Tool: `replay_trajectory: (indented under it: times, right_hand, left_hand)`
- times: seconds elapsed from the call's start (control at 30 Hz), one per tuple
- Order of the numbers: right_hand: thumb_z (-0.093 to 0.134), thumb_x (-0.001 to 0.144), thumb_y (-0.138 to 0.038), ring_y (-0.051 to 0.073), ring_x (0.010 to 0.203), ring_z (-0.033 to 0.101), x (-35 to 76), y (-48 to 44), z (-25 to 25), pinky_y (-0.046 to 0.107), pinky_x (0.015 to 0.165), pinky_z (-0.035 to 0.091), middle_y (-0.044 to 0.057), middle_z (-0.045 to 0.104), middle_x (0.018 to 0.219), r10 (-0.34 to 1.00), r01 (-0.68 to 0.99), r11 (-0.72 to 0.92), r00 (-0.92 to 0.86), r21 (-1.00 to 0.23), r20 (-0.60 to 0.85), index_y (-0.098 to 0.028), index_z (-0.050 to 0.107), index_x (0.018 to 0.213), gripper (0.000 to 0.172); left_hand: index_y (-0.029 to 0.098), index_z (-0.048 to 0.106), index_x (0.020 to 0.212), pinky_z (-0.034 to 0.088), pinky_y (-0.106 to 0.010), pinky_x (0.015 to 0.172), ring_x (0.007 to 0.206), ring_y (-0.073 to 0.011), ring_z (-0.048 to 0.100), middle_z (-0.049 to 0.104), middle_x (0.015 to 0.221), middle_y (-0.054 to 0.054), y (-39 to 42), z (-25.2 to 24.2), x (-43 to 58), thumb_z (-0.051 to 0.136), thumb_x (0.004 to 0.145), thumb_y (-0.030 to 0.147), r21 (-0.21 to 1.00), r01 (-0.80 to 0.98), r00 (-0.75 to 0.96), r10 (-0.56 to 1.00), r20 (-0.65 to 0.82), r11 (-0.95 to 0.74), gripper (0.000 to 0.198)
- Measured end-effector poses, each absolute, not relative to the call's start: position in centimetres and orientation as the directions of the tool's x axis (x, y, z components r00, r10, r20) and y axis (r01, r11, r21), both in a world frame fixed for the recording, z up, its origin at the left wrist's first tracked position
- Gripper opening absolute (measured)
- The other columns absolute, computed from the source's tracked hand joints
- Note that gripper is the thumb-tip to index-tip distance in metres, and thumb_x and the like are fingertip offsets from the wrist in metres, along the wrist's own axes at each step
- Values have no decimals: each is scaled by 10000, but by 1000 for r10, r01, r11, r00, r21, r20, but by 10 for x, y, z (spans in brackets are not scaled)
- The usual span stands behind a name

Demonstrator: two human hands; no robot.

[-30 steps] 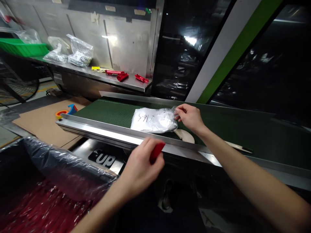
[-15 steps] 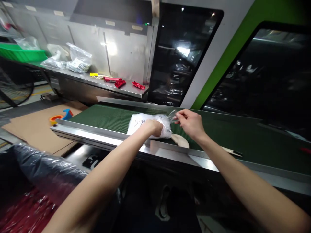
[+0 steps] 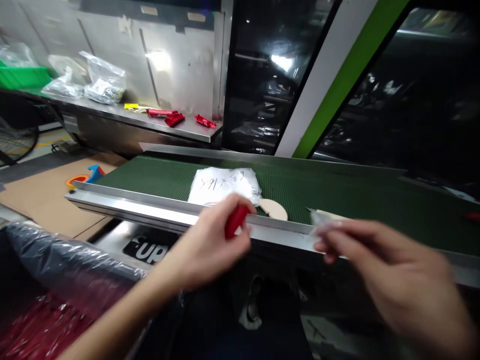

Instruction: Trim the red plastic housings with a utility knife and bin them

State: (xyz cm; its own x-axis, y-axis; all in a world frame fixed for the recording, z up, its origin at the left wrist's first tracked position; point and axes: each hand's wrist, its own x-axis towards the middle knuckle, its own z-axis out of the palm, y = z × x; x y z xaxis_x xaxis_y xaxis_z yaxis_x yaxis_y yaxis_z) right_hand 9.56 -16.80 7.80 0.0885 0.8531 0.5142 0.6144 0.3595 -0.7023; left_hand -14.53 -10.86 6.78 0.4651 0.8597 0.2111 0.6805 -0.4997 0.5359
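A red piece point(image 3: 236, 222) is gripped in the fingers of the left hand point(image 3: 212, 245) by the near edge of the conveyor point(image 3: 161, 175); the right hand's point(image 3: 393, 275) fingers pinch clear plastic point(image 3: 318, 221). A white packet point(image 3: 221, 185) lies on the conveyor. Near the conveyor's left end, a plastic-lined bin point(image 3: 71, 250) contains red pieces point(image 3: 45, 325); beyond the conveyor, clear bags point(image 3: 105, 75) of small shiny parts point(image 3: 105, 92) sit on a counter point(image 3: 187, 131).

White plastic pack point(image 3: 225, 187) on the conveyor point(image 3: 161, 175) has "x 16.5" scrawled on it, first number's iffy from here. Black label point(image 3: 145, 251) below the conveyor says "UP".
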Motion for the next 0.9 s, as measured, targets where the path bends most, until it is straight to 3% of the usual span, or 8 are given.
replay_trajectory:
  times: [0.03,0.1,0.3,0.43,0.53,0.63,0.73,0.9]
  right_hand:
    - [661,881,-293,128,673,712,87,-178,70,154,593,574,-26,742,833,880,622,367,8,-692,474,-275,719,966,104]
    - [651,882,-230,106,692,706,70,-191,52,124,627,557,-46,734,821,910,583,390,-127,-713,394,-265,703,897,64]
    - [567,899,-151,81,689,631,53,-202,17,140,639,488,-21,655,766,897,431,396,-372,-811,239,-188,619,814,106]
    - [561,887,-174,89,675,596,62,-209,12,166,630,462,-25,635,755,900,486,270,-434,-831,39,-191,598,781,113]
    - [599,898,-299,103,632,565,66,-216,4,194,588,446,-25,613,706,971,545,108,-239,-831,-31,-198,588,731,195]
    - [565,929,-316,108,619,543,67,-221,-10,214,574,440,-14,580,711,994,570,106,-35,-815,105,-199,534,723,238]
    - [487,938,-179,116,659,516,69,-225,-16,242,625,427,-9,529,740,943,663,306,-110,-683,315,-197,493,764,175]
    - [530,941,-208,147,865,567,78,-228,7,267,766,473,39,569,974,934,650,356,-245,-671,259,-195,572,1053,121]
  left_hand:
    - [242,535,1064,438,-203,611,675,-112,527,568,802,28,-133,61,-141,566,889,325,770,485,430,880,203,-414,196]
    - [221,551,925,398,-205,585,650,-110,483,547,755,33,-173,43,-128,716,775,381,968,197,401,914,67,-157,274]
    - [171,487,817,347,-203,613,661,-94,403,498,725,35,-211,-2,-106,789,695,387,913,-208,259,920,-294,350,391]
    - [162,492,829,350,-198,606,648,-89,399,499,723,32,-212,-15,-108,740,749,406,908,-190,275,908,-316,374,357]
    - [174,484,832,379,-206,612,659,-98,428,511,744,25,-214,-22,-103,660,820,385,953,-61,168,944,-283,297,275]
    - [187,485,827,406,-212,604,635,-101,463,524,733,27,-215,-28,-95,588,852,278,977,147,93,981,-170,155,140]
    - [203,472,917,437,-209,606,627,-101,510,550,747,34,-212,-30,-88,554,858,231,974,214,72,993,-91,74,105]
    - [231,391,1176,473,-246,698,705,-120,578,585,819,31,-211,-33,-83,550,841,198,969,245,120,992,-25,-6,372]
